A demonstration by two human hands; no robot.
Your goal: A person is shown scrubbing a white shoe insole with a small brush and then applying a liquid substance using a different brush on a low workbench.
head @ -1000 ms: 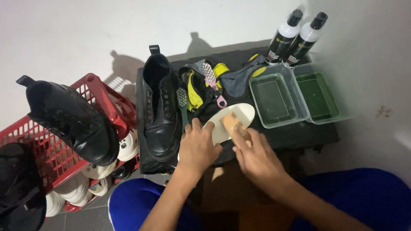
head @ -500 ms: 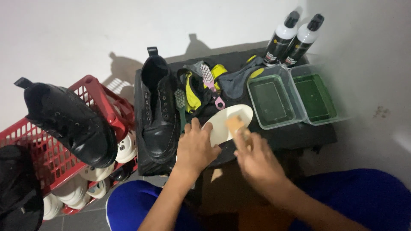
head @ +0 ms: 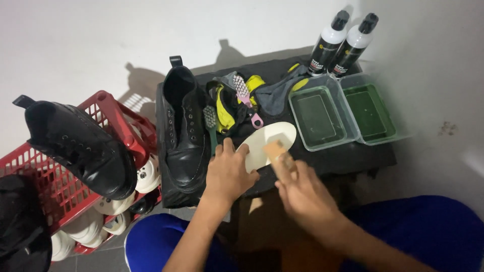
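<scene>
Dark table [head: 333, 160] against white wall [head: 101, 40], floor possibly tiled.

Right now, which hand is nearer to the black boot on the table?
Left. The left hand lies just beside the black boot, pressing the white insole; the right hand is farther, beyond the insole, holding a tan brush.

- Bright, hard light from about 5 o'clock throws sharp shadows toward 11 o'clock on the white wall [head: 101, 45].
- Right hand [head: 302, 194] motion-blurred.
</scene>
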